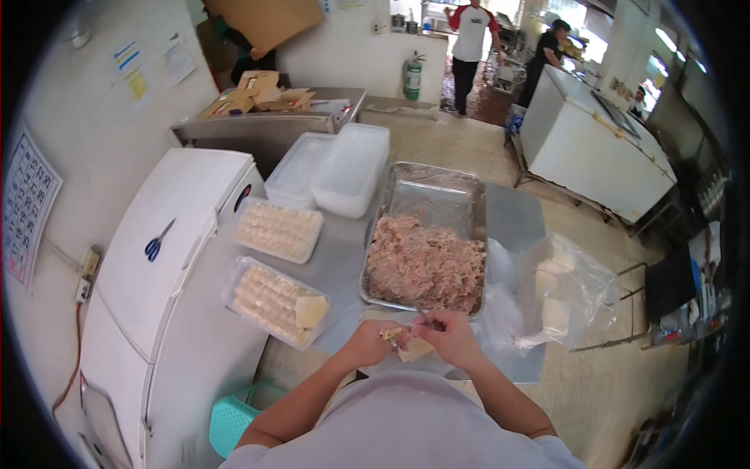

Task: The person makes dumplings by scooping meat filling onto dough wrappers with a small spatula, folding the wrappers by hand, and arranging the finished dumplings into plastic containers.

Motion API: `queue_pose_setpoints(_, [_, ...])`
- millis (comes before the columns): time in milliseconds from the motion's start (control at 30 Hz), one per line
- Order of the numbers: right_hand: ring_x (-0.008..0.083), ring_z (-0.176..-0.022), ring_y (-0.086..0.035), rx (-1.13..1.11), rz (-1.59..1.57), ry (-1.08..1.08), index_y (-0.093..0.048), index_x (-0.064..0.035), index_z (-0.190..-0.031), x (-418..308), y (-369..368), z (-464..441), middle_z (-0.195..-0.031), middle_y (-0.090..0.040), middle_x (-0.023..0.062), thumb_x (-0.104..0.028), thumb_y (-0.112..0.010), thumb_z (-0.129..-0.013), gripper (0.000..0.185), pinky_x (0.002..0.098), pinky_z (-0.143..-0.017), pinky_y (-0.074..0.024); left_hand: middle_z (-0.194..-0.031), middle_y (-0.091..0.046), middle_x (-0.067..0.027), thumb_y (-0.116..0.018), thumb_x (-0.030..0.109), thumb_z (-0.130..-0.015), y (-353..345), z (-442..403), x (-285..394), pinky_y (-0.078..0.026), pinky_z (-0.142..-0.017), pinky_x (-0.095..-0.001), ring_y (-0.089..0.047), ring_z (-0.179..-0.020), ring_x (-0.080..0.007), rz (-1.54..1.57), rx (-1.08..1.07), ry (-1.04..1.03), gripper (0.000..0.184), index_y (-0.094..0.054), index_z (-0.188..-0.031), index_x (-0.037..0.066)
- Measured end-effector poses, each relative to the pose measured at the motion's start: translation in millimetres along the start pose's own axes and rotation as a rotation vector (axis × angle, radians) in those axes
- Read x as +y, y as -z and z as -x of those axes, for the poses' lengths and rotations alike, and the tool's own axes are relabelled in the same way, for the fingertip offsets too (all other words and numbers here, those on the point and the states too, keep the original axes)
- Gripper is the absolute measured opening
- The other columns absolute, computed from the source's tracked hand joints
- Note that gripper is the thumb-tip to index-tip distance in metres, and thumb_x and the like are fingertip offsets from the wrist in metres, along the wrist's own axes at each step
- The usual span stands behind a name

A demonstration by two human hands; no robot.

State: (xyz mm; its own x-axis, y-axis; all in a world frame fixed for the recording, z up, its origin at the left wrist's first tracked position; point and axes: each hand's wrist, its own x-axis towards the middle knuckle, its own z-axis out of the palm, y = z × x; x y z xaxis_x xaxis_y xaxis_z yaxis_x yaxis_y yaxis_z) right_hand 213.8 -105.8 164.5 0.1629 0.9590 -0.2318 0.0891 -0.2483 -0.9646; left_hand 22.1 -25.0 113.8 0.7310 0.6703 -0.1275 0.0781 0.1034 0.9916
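My left hand [371, 344] is closed around a pale, partly gathered dumpling wrapper [388, 334] close to my body. Beside it, my right hand [449, 338] pinches a thin metal utensil [420, 310], whose full shape is hidden. More pale wrappers [416, 349] lie just below the two hands. Straight ahead, a metal tray [436, 185] holds a large mound of ground meat filling [426, 262]. Two plastic tubs of dumplings stand on the left, a farther one [279, 229] and a nearer one [273, 301]. A square wrapper [311, 311] rests on the nearer tub's dumplings.
Translucent plastic tubs [351, 170] stand behind the dumplings. A plastic bag of white packs [556, 293] lies right of the tray. Blue-handled scissors [158, 242] rest on a white freezer [141, 211]. A teal basket [228, 422] is below the table. Several people stand farther back.
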Motion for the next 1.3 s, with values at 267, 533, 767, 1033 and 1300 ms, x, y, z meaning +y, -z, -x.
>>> queue_pose_setpoints(267, [0.0068, -0.076, -0.058, -0.096, 0.064, -0.072, -0.072, 0.0014, -0.092, 28, -18, -9, -0.081, -0.069, 0.0007, -0.010, -0.071, -0.090, 0.012, 0.0245, -0.068, -0.0465, -0.074, -0.067, -0.0082, -0.059, 0.007, -0.093, 39, 38, -21, -0.046, -0.052, -0.0282, -0.060, -0.060, -0.0135, 0.095, 0.436, 0.235, 0.017, -0.067, -0.079, 0.000])
queue_pose_setpoints(533, [0.0080, -0.076, -0.061, -0.215, 0.020, -0.074, -0.071, 0.0029, -0.093, 26, -45, -13, -0.082, -0.070, 0.0025, -0.010, -0.069, -0.092, 0.013, 0.0251, -0.068, -0.0479, -0.087, -0.068, -0.0182, -0.070, 0.029, -0.093, 134, 73, -14, -0.050, -0.065, -0.0398, -0.065, -0.077, -0.0250, -0.479, 0.878, 0.468, 0.034, -0.065, -0.094, -0.004])
queue_pose_setpoints(767, [0.0096, -0.078, -0.065, -0.236, 0.041, -0.081, -0.071, 0.0049, -0.097, 38, -50, -15, -0.084, -0.072, 0.0053, -0.011, -0.069, -0.093, 0.016, 0.0259, -0.071, -0.0513, -0.107, -0.068, -0.0298, -0.075, 0.040, -0.087, 190, 97, -76, -0.052, -0.086, -0.0484, -0.067, -0.101, -0.0425, -0.759, 0.550, 0.514, 0.055, -0.064, -0.115, -0.007])
queue_pose_setpoints(1033, [0.0107, -0.078, -0.065, -0.188, -0.003, -0.131, -0.069, 0.0045, -0.096, 43, -50, -9, -0.082, -0.070, 0.0051, -0.008, -0.068, -0.093, 0.013, 0.0254, -0.072, -0.0497, -0.082, -0.072, -0.0200, -0.079, 0.032, -0.081, 181, 91, -53, -0.054, -0.074, -0.0444, -0.070, -0.079, -0.0361, -0.936, 0.459, 0.531, 0.029, -0.077, -0.085, 0.004])
queue_pose_setpoints(1300, [0.0095, -0.077, -0.063, -0.128, -0.001, -0.140, -0.070, 0.0033, -0.095, 49, -36, -5, -0.081, -0.069, 0.0035, -0.008, -0.069, -0.092, 0.012, 0.0248, -0.071, -0.0491, -0.092, -0.074, -0.0174, -0.076, 0.041, -0.081, 195, 85, -52, -0.056, -0.079, -0.0456, -0.071, -0.088, -0.0356, -1.013, 0.335, 0.655, 0.033, -0.079, -0.090, 0.009])
